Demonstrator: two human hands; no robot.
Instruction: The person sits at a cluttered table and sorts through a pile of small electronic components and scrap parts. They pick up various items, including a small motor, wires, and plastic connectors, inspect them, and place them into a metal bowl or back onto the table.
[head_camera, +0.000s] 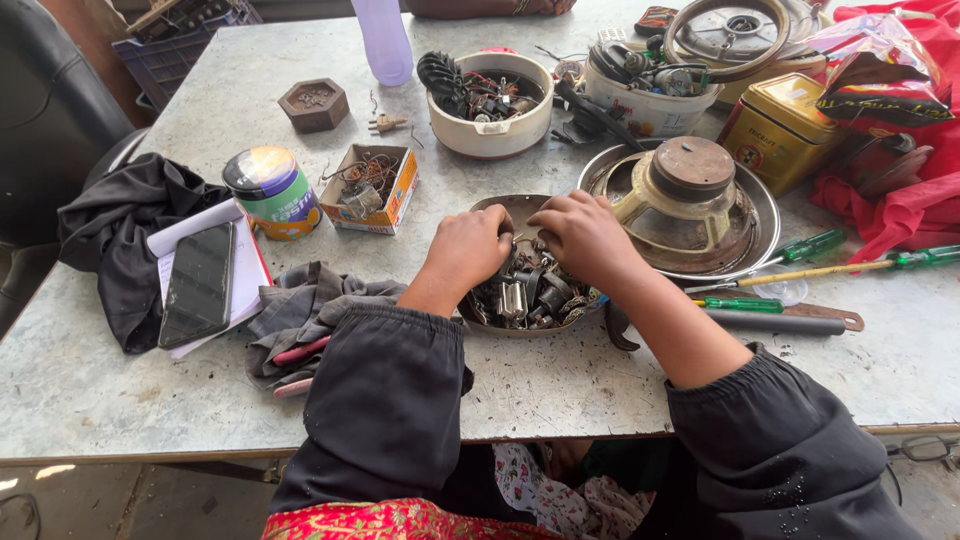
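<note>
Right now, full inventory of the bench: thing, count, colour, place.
round metal dish of small metal parts: 1, grey, centre
rusty speaker frame in metal plate: 1, brown, right of the dish
white bowls of parts: 2, rear centre
green-handled screwdrivers: 3, right
yellow tin box: 1, rear right
small cardboard box of wire: 1, orange, left of centre
cylindrical tin: 1, left
black phone on papers: 1, left
left hand: in the dish
right hand: in the dish
</note>
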